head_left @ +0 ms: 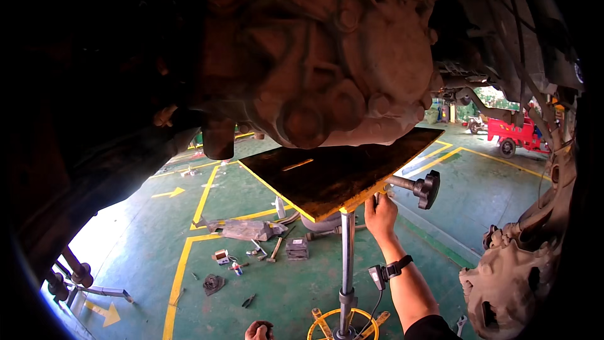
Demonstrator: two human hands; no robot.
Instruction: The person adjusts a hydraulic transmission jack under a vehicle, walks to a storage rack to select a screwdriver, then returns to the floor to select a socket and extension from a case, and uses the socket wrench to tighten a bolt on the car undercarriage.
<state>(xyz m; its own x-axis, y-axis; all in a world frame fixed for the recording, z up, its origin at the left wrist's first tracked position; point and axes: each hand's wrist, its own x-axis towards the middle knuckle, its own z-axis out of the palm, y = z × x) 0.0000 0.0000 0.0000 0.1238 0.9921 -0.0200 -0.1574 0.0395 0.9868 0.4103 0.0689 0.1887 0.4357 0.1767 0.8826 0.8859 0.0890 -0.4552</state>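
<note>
- Currently, the right grip is raised with fingers curled up against the near yellow edge of a support plate; what the fingers close on, if anything, is hidden, so cannot tell.
- Support plate: flat, angular, dark and oily-looking on top, with a narrow pale slot; yellow rim, scuffed to brown along the near right edge. Sits tilted on a bright steel post, below a large metal casing. Contact with the casing: cannot tell.
- Just right of the right grip: threaded screw ending in a black lobed knob.
- Markings: pale patch on the dark grey box on the floor; any writing too small to read.
- Pose: right forearm rises from the lower edge, leaning left; wrist strap worn, dark sleeve below.
- Left grip: low, cut off by the lower edge, fingers bent; open or closed, cannot tell.
- Post foot: yellow ring.
- Floor: green, yellow-lined; hammer, pliers lying apart.
- Far right: red cart.
</note>
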